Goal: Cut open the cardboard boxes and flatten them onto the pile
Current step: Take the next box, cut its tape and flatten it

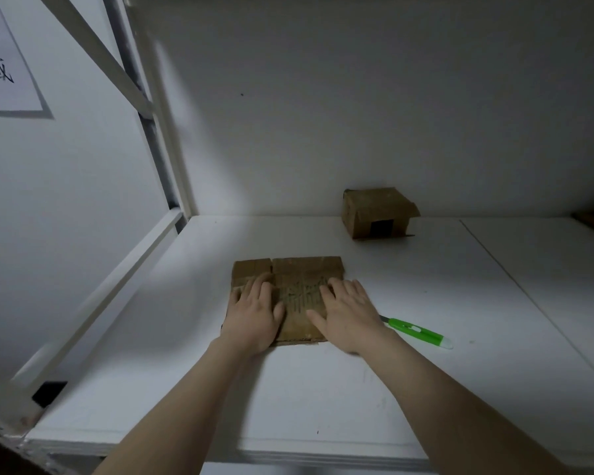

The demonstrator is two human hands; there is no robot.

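Two bare hands, one flattened cardboard (302, 272), one small box (374, 210) not yet flattened and one green utility knife (419, 332) are all on one white table (323, 389). The flattened cardboard lies flat on the table top; whether it is a single sheet or several layers cannot be told. The left hand (254, 315) rests palm down on the left half of the cardboard, fingers straight and slightly spread, gripping nothing. The right hand (348, 315) lies the same way on the cardboard's right half, fingers straight, its outer edge reaching past the cardboard's right side onto the table; it too grips nothing. The knife lies on the table just to the right of the cardboard, its blade end touching or hidden under the right hand, its pale tail pointing away from the cardboard. The small box stands beyond the cardboard and to its right, well apart from it, against the back wall; its front face has a dark opening, and what is inside cannot be seen. Left of the cardboard and well above it, one paper sign (4, 63) hangs on the side wall
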